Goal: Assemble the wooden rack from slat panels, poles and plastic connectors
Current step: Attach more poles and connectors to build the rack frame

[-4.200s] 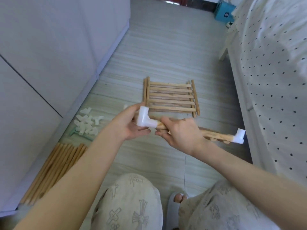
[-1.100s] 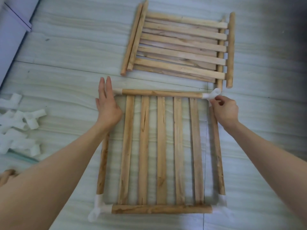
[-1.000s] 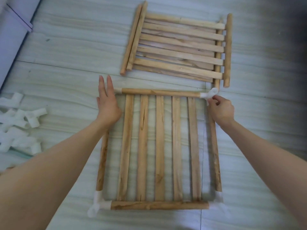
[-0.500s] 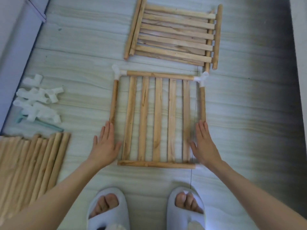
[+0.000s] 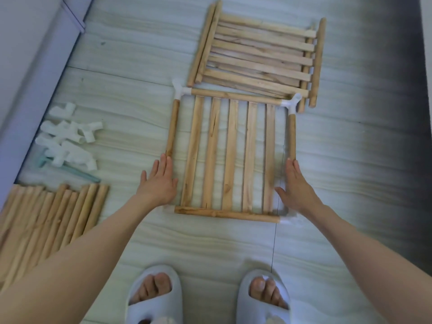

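Head view, looking straight down at the floor (image 5: 350,160); the framed slat panel (image 5: 230,155) lies flat there, just ahead of two slippered feet, with a white plastic connector at its far-left corner (image 5: 180,88) and another at its far-right corner (image 5: 292,104); the near-right corner connector (image 5: 288,219) shows only partly, and the near-left one is mostly hidden by the wrist. The left hand (image 5: 159,183) lies flat with straight fingers over the near end of the left side pole (image 5: 172,127); its grip is open, holding nothing, only pressing or touching. The right hand (image 5: 295,188) lies the same way beside the right side pole (image 5: 291,136), fingers straight, grip open.

A stack of loose slat panels (image 5: 259,57) lies just beyond the frame, its near edge touching or nearly touching the far rail; spare connectors (image 5: 67,139) sit in a heap to the left, and a bundle of poles (image 5: 51,216) lies at the near left.

The hands seem to be squaring or seating the frame; the risk I see is uneven pressure, which could push one side pole out of its near socket or rack the frame out of square; whether the near joints are fully home cannot be told. Sliding the frame forward could also knock the far connectors against the stacked panels and loosen them.
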Available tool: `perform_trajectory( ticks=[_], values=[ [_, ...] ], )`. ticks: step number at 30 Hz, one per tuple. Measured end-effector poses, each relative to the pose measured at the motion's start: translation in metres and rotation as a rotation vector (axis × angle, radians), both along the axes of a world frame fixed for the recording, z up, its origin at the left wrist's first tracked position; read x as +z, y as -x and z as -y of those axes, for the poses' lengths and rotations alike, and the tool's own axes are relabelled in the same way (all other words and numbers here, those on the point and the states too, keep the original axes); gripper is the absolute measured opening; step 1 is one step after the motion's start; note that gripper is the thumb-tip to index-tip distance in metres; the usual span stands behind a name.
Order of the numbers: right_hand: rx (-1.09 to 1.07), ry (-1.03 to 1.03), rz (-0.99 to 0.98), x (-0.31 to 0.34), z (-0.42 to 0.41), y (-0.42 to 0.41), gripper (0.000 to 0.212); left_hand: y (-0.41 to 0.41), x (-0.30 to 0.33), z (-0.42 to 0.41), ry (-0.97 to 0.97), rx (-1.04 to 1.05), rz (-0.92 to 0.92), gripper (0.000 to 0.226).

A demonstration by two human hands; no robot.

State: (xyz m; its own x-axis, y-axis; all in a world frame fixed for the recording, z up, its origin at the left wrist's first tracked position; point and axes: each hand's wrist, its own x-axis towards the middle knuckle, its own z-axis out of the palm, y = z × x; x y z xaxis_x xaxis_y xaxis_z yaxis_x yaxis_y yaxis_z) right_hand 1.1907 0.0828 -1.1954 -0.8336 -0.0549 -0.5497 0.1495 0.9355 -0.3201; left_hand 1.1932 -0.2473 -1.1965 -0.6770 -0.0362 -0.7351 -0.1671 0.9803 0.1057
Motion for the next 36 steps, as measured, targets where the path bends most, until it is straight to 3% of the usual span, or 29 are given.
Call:
perform_trajectory(
  ticks=[3, 7, 12, 15, 19, 24, 27, 31, 36],
  values=[
    [-0.109, 0.061, 0.004, 0.004, -0.006, 0.015, 0.075, 0.01, 0.003, 0.0, -0.006, 0.002, -0.003, 0.058],
    [-0.073, 0.024, 0.044, 0.005, -0.005, 0.019, 0.074, 0.012, 0.001, 0.004, -0.041, 0.012, 0.003, 0.058],
    [0.167, -0.2, 0.116, 0.014, 0.026, 0.015, 0.067, 0.001, 0.008, 0.014, -0.062, 0.027, -0.07, 0.058],
    [0.237, -0.126, 0.22, 0.037, 0.067, 0.013, 0.063, -0.023, 0.023, 0.01, -0.125, 0.016, -0.168, 0.058],
    [0.416, -0.034, 0.347, 0.079, 0.136, 0.009, 0.056, -0.065, 0.044, 0.017, -0.323, 0.153, -0.207, 0.057],
    [0.768, -0.136, 0.27, 0.122, 0.202, -0.001, 0.055, -0.105, 0.057, 0.067, -0.321, 0.392, -0.296, 0.051],
    [0.872, -0.151, 0.219, 0.121, 0.232, -0.008, 0.057, -0.132, 0.047, 0.098, -0.254, 0.508, -0.348, 0.056],
    [0.865, -0.152, 0.212, 0.075, 0.262, -0.02, 0.063, -0.163, 0.023, 0.12, -0.09, 0.599, -0.378, 0.059],
    [0.661, -0.107, 0.232, 0.031, 0.27, -0.039, 0.07, -0.173, -0.002, 0.137, -0.009, 0.692, -0.439, 0.062]
  ],
)
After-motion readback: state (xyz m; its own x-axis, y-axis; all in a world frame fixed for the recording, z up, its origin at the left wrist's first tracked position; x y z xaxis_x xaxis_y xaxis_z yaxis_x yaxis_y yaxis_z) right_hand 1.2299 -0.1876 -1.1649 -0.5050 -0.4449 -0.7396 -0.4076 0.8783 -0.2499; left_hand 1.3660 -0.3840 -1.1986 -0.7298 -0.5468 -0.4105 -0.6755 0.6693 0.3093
